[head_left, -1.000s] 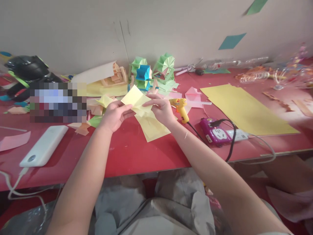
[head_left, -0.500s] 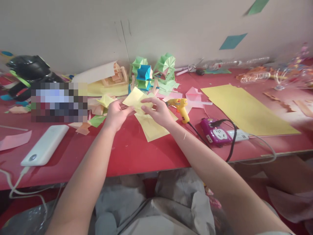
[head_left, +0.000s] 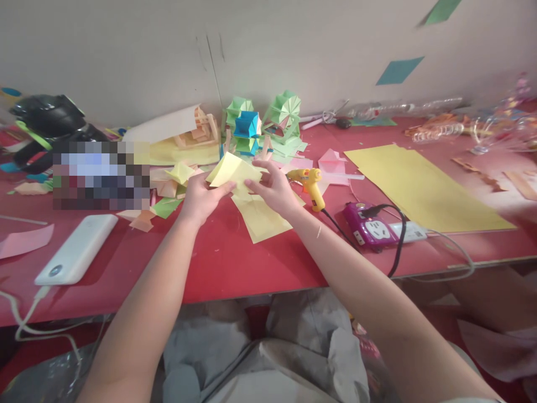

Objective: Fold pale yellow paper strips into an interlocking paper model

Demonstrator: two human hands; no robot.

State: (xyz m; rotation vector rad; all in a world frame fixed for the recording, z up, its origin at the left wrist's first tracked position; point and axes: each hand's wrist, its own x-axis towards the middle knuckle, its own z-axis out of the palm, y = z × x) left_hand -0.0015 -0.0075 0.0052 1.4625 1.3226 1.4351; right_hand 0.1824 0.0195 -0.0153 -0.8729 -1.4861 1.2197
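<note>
Between my two hands is a sheet of pale yellow paper, creased and partly bent up on its left side. My left hand pinches its left edge, thumb on top. On the right edge my right hand is closed, thumb on the paper and fingers partly hidden behind it. Below it, another yellow sheet lies on the red table. A yellow hot glue gun rests just right of my right hand.
Blue and green folded paper models stand against the wall. A purple power strip with cables and a large yellow sheet lie to the right. At left are a white power bank and paper scraps.
The left part of the held paper has bent upward, showing a crease. Both hands have shifted only slightly, and my right thumb lies a little further right.
</note>
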